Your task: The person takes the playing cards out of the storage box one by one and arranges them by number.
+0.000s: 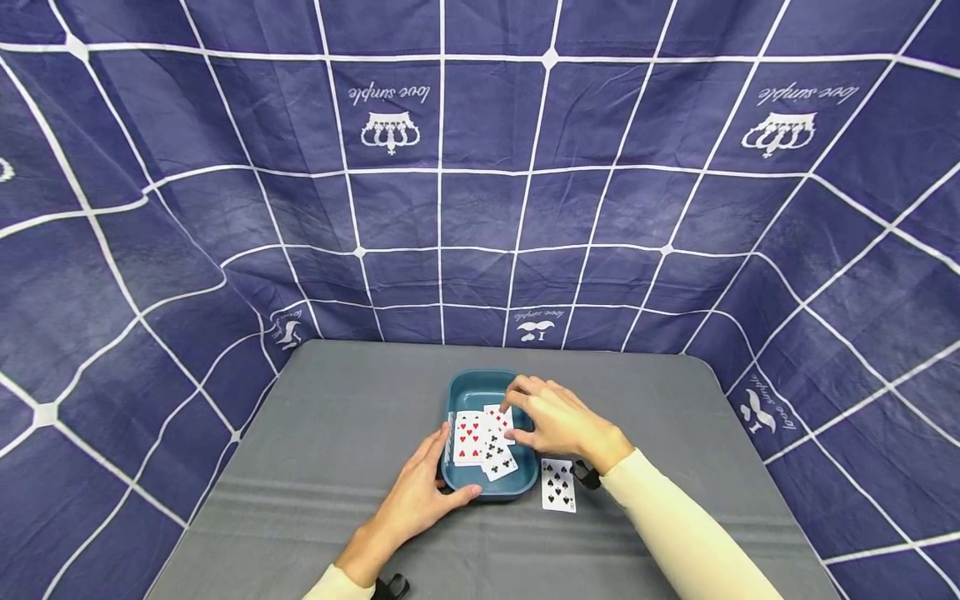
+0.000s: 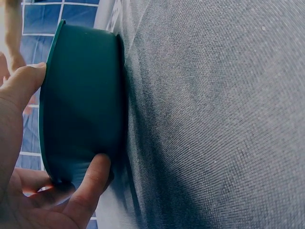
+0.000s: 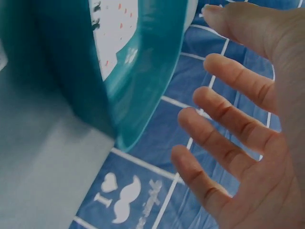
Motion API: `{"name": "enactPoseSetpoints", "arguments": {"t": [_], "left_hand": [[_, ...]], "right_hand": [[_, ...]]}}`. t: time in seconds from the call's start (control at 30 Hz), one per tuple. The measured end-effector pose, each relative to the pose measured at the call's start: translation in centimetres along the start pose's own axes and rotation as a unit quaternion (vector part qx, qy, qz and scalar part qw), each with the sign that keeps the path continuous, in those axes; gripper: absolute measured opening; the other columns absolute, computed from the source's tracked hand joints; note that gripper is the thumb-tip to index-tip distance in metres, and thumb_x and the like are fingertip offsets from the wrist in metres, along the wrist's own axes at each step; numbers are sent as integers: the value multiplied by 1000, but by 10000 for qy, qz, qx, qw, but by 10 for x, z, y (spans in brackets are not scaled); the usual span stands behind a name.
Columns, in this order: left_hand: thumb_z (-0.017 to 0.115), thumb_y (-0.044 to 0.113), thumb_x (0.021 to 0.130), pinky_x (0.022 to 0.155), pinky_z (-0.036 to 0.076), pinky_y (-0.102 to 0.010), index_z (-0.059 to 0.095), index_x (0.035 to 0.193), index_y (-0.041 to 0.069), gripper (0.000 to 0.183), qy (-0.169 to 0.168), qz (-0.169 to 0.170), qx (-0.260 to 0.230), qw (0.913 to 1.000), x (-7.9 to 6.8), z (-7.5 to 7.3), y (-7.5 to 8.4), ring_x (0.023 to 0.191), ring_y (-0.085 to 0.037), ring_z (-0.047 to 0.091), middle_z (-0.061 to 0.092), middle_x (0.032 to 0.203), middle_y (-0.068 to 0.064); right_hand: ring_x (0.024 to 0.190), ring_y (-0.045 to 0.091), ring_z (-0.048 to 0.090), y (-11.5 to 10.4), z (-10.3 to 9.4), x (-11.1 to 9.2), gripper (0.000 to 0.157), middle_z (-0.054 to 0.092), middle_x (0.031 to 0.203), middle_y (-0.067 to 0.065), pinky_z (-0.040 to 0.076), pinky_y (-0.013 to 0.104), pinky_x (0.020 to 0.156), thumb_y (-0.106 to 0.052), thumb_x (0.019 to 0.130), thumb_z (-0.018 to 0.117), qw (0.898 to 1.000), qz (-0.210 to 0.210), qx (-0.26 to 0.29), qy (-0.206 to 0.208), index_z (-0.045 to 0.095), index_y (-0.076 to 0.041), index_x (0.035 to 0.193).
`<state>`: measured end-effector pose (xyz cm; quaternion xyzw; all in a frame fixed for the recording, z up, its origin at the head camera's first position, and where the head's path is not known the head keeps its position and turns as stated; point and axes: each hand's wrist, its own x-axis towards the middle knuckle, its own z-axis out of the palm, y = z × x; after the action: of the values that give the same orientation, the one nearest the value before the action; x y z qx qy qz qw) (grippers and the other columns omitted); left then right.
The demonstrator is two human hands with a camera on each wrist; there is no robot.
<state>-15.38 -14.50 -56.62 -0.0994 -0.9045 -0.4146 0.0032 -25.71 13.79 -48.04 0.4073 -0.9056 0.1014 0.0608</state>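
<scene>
A teal plastic tub stands on the grey table, with several playing cards inside. A hearts card lies at the left, a clubs card slants in front, and a diamonds card is partly covered behind. My left hand grips the tub's near left corner, thumb at the near rim and fingers along the left wall. In the left wrist view, its fingers press the tub's side. Over the tub's right part hovers my right hand, fingers spread, nothing visible between them in the right wrist view.
A spades card lies face up on the table, right of the tub and beside the black strap on the right wrist. A blue cloth with white grid lines hangs behind the table and along both sides.
</scene>
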Motion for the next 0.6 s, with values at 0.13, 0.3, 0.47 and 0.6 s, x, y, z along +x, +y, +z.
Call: {"name": "enactPoseSetpoints", "arguments": {"t": [0.13,0.3,0.47,0.6], "left_hand": [[102,49,91,89,70,-23,36,180,-3,122,4,45,-39,10000,0,1,0,136,-33,72,47,181,-25],[102,52,90,89,69,-23,37,180,-3,123,12,58,29,10000,-1,2,-1,136,-32,71,48,180,-24],[101,55,90,90,70,-25,37,180,-3,124,30,87,79,9999,-2,1,-1,138,-34,70,49,179,-25],[100,56,91,89,70,-24,37,180,-3,124,20,101,93,9999,-2,1,-2,139,-34,70,48,180,-25]], "right_hand": [[131,23,73,-8,4,15,38,73,139,-2,65,51,107,-43,102,93,9996,22,106,-262,83,-24,134],[136,27,73,-17,15,33,49,73,144,1,65,55,111,-42,101,93,9970,83,380,-665,81,-21,143],[139,30,71,-25,25,47,68,70,153,3,65,56,115,-47,96,98,9919,292,448,-1150,76,-21,154],[137,29,70,-28,34,55,82,67,157,3,65,53,114,-51,91,102,9875,416,410,-1461,72,-20,161]]}}
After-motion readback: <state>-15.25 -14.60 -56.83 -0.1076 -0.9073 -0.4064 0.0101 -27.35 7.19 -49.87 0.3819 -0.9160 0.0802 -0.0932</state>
